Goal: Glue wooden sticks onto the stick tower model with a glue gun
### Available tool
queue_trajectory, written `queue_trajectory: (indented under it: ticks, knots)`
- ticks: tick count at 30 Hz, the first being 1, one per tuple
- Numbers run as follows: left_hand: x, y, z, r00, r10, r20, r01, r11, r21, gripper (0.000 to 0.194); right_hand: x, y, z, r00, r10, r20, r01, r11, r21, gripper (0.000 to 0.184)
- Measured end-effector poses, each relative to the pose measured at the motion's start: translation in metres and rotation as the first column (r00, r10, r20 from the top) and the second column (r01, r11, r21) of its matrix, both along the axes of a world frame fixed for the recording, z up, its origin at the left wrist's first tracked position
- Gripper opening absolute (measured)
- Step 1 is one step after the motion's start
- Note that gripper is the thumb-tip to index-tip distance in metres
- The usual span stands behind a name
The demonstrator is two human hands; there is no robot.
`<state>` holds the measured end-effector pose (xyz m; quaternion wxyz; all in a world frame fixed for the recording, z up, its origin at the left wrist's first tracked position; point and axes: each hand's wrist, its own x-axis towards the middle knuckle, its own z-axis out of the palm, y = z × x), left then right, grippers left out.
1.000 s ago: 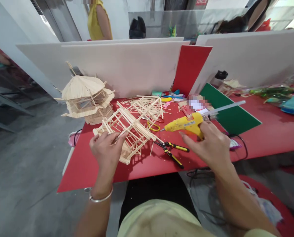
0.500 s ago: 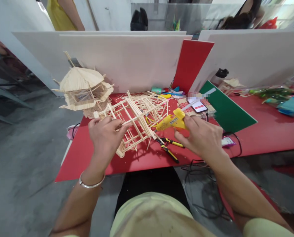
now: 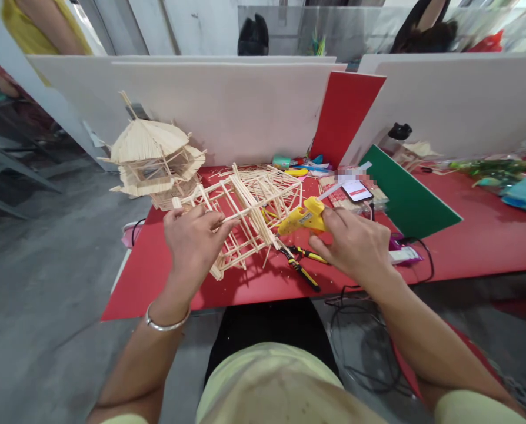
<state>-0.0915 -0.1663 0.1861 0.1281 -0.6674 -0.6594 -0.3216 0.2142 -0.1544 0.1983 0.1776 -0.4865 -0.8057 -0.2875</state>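
Note:
My left hand pinches a thin wooden stick against an open frame of wooden sticks that lies tilted on the red table. A yellow glue gun is gripped in my right hand, its nozzle pointing left at the frame's near right side, with a clear glue stick jutting from its back. A silver bracelet circles my left wrist.
A finished stick pavilion stands at the table's back left. Yellow-handled pliers lie by the front edge, a phone behind the gun. White partition boards, a red board and a green board close the back. Other people are beyond them.
My right hand has brought the glue gun down and left, until its nozzle is at the stick frame. The left hand stays pinched on the frame, which sits more upright.

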Motion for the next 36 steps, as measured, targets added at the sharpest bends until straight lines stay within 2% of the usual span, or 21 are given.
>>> queue_trajectory:
  ticks: [9,18,26,36]
  knots:
    - [0.0001,0.0004,-0.0019,1.000,-0.014,0.000,0.014,1.000,0.007,0.047,-0.0012,0.0021,-0.0025,1.000,-0.007,-0.001,0.007,0.998,-0.056,0.040]
    - [0.0006,-0.0028,0.0012,0.999,0.012,-0.040,-0.013,0.999,-0.031,0.047,-0.0037,0.0015,-0.0048,1.000,0.006,0.013,-0.006,1.000,0.002,0.038]
    - [-0.0024,-0.0031,-0.0003,0.999,0.020,-0.032,-0.021,0.999,-0.032,0.048,-0.0029,0.0006,-0.0059,0.998,0.057,0.013,-0.058,0.994,0.091,0.031]
    - [-0.0045,-0.0031,-0.0024,0.999,0.031,-0.010,-0.031,0.999,-0.008,0.044,0.0006,-0.0034,-0.0076,0.997,0.076,0.018,-0.077,0.988,0.130,0.028]
